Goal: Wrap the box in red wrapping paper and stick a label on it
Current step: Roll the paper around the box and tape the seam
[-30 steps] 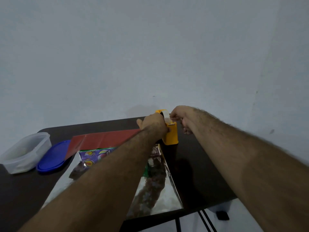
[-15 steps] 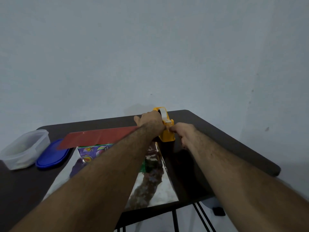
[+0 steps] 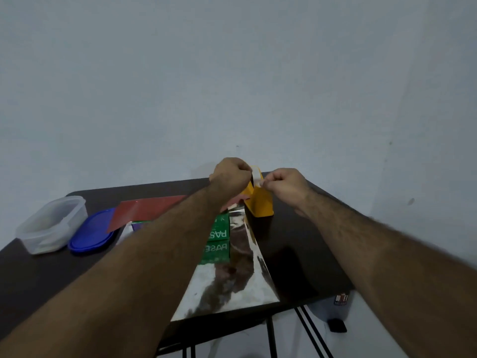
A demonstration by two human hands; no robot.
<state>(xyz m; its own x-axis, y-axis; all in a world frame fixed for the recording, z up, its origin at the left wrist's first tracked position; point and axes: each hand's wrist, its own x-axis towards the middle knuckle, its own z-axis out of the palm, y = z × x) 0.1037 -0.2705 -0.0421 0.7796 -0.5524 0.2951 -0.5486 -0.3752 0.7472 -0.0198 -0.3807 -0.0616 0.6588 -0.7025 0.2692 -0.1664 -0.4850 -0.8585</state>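
Head view, against half a second ago: right hand raised from table level to pinch tape at yellow dispenser, left hand gripping its top, box at six o'clock on silver-backed wrapping paper, tape strip apparently being drawn.

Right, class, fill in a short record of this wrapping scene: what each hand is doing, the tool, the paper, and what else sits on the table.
left hand: left hand curled on the top of the tape dispenser
right hand: right hand pinches the tape end
tool: yellow tape dispenser, upright on the dark table
paper: red wrapping paper, shiny side up in front
box: green-printed box, partly hidden
also there: clear plastic container, blue lid
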